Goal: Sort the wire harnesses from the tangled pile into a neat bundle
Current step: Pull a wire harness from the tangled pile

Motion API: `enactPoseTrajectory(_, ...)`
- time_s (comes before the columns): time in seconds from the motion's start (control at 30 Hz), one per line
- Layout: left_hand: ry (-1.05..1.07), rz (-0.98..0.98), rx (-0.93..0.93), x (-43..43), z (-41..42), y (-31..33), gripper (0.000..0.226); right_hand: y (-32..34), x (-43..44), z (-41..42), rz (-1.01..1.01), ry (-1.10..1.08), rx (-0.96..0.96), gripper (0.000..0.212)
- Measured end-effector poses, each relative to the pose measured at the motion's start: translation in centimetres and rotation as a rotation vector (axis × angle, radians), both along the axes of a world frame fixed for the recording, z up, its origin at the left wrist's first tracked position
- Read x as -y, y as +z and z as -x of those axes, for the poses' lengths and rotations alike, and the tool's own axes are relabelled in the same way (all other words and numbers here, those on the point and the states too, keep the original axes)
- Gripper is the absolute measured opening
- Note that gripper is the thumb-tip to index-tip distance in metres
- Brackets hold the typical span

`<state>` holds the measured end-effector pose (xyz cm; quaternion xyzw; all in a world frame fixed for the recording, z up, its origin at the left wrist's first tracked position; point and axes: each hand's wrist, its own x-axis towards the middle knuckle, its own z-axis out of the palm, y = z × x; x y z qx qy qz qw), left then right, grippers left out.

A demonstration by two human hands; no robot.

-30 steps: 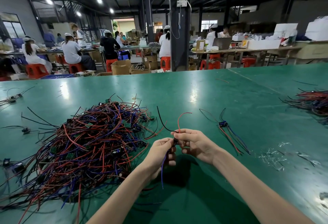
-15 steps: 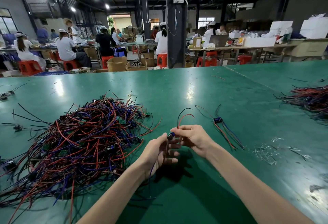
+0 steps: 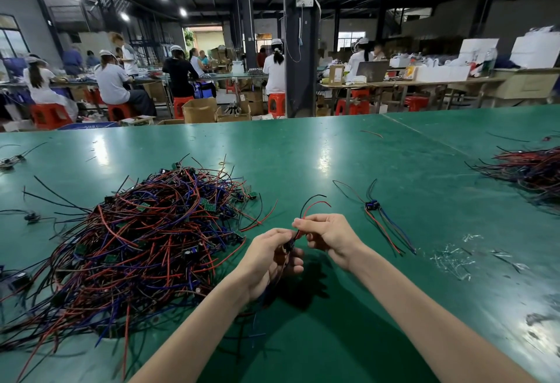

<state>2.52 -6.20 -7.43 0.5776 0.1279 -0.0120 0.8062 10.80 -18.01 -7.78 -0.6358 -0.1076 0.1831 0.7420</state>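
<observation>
Between the tangled pile (image 3: 145,240) at left and a small bundle (image 3: 385,222) at right, left hand (image 3: 269,261) and right hand (image 3: 330,234) pinch one red-and-black harness (image 3: 291,243); its dark connector seems half hidden in their grip

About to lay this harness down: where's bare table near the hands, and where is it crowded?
Bare green table runs beyond the held harness, between the tangled pile and the small sorted bundle. More lies between that bundle and the far-right pile. Crowded: everything left of the left hand; plastic scraps lie right of the right hand.
</observation>
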Motion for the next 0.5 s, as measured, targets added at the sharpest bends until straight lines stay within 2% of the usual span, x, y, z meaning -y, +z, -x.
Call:
enactPoseTrajectory(0.17,0.011,0.013,-0.039,0.14,0.04,0.11,0.021,-0.1,-0.16,0.08,0.012,0.03,-0.002,0.012)
enactPoseTrajectory(0.33,0.048,-0.044,-0.037,-0.24,-0.04,-0.07,0.012,-0.02,-0.25,0.32,0.017,0.061,0.009,0.011)
enactPoseTrajectory(0.5,0.09,0.007,-0.061,-0.18,-0.2,-0.15,0.012,0.08,-0.15,0.38,0.033,0.071,0.011,0.01)
